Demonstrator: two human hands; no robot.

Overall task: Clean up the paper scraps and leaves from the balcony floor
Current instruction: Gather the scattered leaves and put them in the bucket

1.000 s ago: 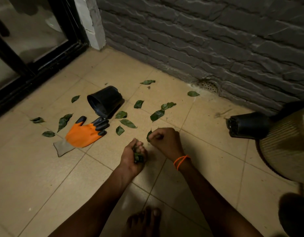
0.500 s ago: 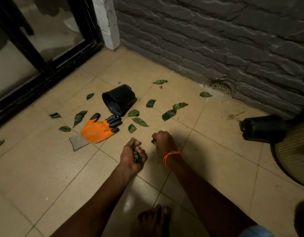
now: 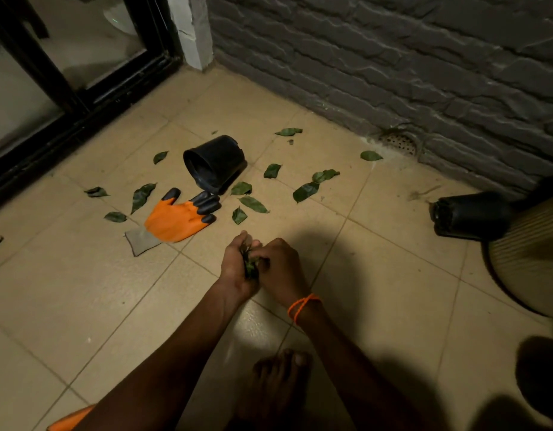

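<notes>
Floor (image 3: 82, 306): beige tiles, strewn with loose leaves (image 3: 305, 191) beyond both hands.
Wall (image 3: 393, 57): grey brick, no writing readable.
Pot (image 3: 214, 163): black, tipped on its side, unlabelled.
Glove (image 3: 175, 220): orange with black fingertips, flat beside the pot, no brand legible.
Left hand (image 3: 236, 269): curled around a bunch of leaves (image 3: 250, 265).
Right hand (image 3: 281, 269): pressed against the left, fingers curled at the same bunch.
Wristband (image 3: 301, 306): orange thread, right wrist.
</notes>
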